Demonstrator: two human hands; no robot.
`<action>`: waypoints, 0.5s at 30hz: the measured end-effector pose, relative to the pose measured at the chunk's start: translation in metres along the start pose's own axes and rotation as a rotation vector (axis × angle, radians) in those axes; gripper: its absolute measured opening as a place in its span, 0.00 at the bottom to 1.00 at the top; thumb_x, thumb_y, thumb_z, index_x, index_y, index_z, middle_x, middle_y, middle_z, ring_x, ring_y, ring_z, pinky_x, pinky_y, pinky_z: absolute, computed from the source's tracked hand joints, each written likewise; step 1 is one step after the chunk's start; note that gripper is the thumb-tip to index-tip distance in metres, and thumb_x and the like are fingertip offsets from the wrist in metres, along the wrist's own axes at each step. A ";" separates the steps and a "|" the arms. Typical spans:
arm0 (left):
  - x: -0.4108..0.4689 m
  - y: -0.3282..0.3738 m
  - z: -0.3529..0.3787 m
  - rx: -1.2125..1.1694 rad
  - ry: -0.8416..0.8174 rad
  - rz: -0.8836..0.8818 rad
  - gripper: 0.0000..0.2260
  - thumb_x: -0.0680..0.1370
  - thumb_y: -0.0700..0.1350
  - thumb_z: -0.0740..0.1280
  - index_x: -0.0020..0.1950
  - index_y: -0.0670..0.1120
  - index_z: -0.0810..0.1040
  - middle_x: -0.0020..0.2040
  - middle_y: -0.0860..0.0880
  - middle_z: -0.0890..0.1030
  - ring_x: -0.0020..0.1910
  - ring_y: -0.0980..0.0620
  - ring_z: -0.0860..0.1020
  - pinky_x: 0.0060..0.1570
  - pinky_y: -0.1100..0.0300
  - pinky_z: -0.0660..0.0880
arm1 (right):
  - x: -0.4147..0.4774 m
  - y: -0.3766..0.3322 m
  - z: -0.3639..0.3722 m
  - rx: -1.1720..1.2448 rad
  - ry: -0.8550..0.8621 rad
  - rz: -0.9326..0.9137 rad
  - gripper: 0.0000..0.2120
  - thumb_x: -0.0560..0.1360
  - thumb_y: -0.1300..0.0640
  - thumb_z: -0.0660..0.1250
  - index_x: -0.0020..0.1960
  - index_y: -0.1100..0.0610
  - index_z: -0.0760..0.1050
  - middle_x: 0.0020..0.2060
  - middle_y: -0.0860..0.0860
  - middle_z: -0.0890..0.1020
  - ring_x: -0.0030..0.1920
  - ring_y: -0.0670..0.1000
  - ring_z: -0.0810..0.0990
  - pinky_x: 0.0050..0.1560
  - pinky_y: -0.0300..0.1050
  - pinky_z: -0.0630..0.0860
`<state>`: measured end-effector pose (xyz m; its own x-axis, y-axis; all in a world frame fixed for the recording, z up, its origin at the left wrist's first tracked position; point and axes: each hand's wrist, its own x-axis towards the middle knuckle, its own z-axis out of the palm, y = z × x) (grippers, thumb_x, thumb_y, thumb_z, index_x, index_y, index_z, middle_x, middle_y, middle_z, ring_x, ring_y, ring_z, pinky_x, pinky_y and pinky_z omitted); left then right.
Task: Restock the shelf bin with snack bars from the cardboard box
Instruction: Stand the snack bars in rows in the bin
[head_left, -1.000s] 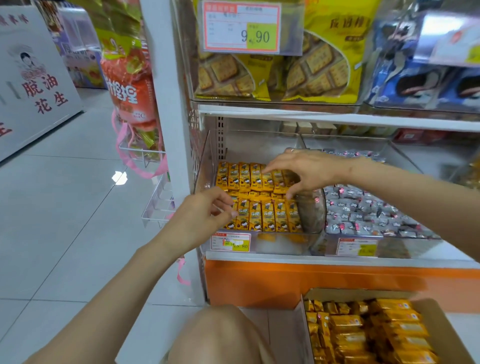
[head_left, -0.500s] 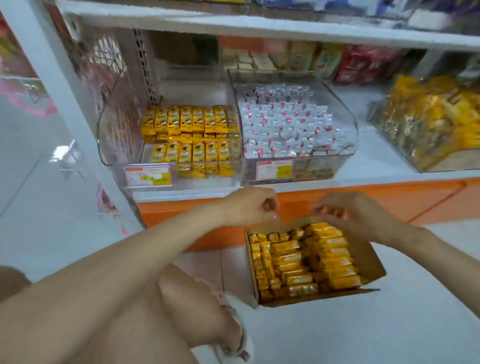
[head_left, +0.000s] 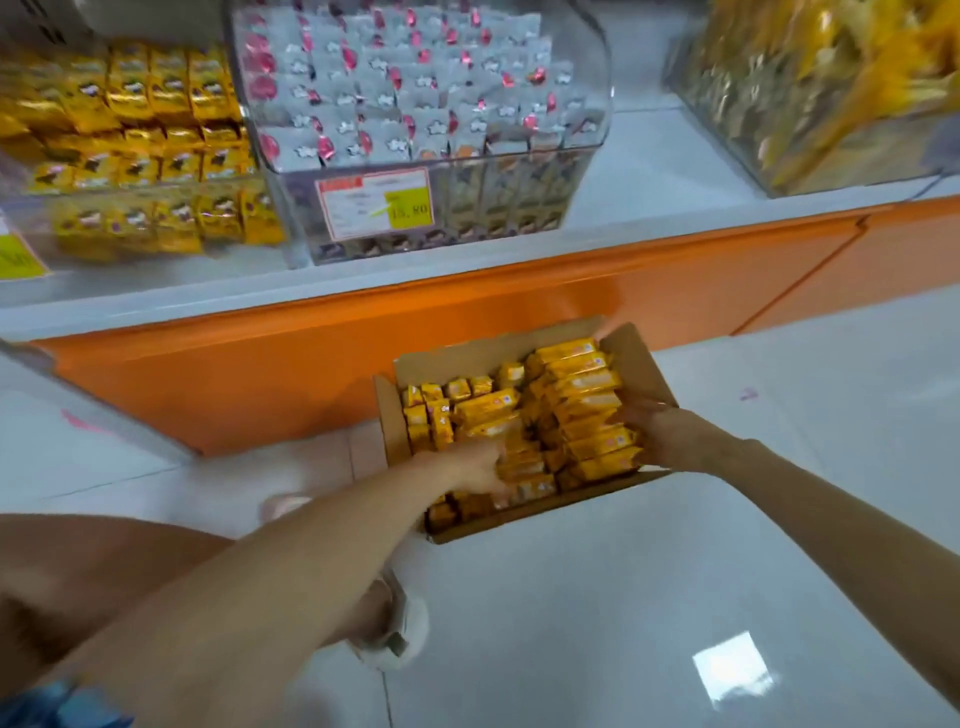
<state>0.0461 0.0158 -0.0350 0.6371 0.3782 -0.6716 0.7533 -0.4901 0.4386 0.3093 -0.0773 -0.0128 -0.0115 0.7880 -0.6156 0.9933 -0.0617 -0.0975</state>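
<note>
1. The shelf (head_left: 675, 171) runs well above and beyond both grips, over an orange base panel (head_left: 467, 312). The floor (head_left: 675, 571) lies beneath them.
2. The shelf bin (head_left: 104, 262) sits far up and to the left of the left grip, with rows of yellow bars showing through its clear wall. A clear bin of silver and pink packs (head_left: 587, 78) stands straight beyond the grips, well apart from them. Another bin (head_left: 857, 156), of gold packets, stands up and beyond the right grip.
3. The cardboard box (head_left: 641, 364) stands open on the floor, its walls around both grips and its far flap leaning towards the orange panel.
4. The snack bars (head_left: 582, 395) nearly fill the box between the two grips. Long ones are stacked flat against the right grip and shorter ones stand on end just beyond the left.
5. They look light, and the foil wrap is probably slick and easy to dent. A stack is best taken by its two ends with an even, gentle squeeze, so that none slides out on the lift.
6. The left grip (head_left: 475, 467) reaches in from the near wall, its fingertips lost among the bars and blurred. I cannot tell whether it has closed on any.
7. The right grip (head_left: 660, 436) lies against the outer ends of the long stack, fingers bent towards it. Whether it pinches a bar or only presses, I cannot tell.
</note>
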 end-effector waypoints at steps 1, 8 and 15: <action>0.005 0.000 0.008 0.015 -0.020 -0.033 0.25 0.76 0.52 0.67 0.68 0.43 0.66 0.66 0.42 0.70 0.62 0.44 0.71 0.54 0.57 0.69 | 0.001 0.002 0.006 -0.012 0.036 -0.015 0.28 0.75 0.56 0.66 0.73 0.52 0.63 0.74 0.54 0.58 0.74 0.56 0.59 0.71 0.47 0.59; 0.035 -0.011 0.042 0.132 0.076 -0.125 0.35 0.74 0.59 0.65 0.73 0.44 0.56 0.71 0.41 0.58 0.71 0.41 0.56 0.67 0.50 0.59 | 0.012 0.020 0.032 -0.015 0.177 -0.105 0.31 0.70 0.52 0.71 0.70 0.53 0.63 0.63 0.53 0.66 0.57 0.57 0.76 0.55 0.53 0.76; 0.048 -0.018 0.048 0.249 0.132 -0.130 0.36 0.73 0.63 0.63 0.72 0.43 0.58 0.70 0.42 0.60 0.69 0.42 0.58 0.68 0.50 0.56 | 0.016 0.027 0.037 0.056 0.189 -0.148 0.29 0.70 0.55 0.72 0.68 0.53 0.66 0.64 0.51 0.65 0.55 0.55 0.77 0.55 0.47 0.76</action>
<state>0.0556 0.0052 -0.1034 0.5662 0.5408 -0.6221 0.7768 -0.6024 0.1834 0.3315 -0.0896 -0.0544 -0.1292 0.8915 -0.4342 0.9744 0.0328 -0.2225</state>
